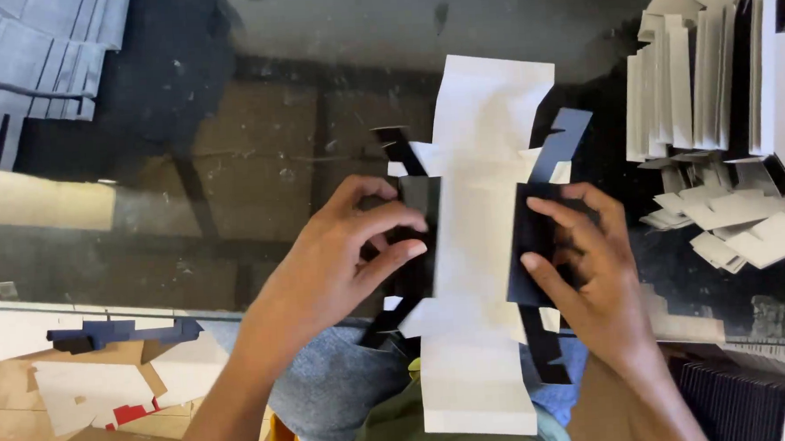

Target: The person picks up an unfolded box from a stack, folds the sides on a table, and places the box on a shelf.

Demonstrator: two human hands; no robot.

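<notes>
The flat die-cut box blank (477,243), white face up with dark flaps, lies with its long axis running from the person's lap away toward the far side of the glass-topped counter (232,192); its near end overhangs the counter edge. The left hand (341,258) pinches the blank's left dark flap between thumb and fingers. The right hand (589,274) presses the right dark flap, fingers spread, folding it inward. Left of the blank the glass is open; right of it stand stacks of white blanks (713,83), near
</notes>
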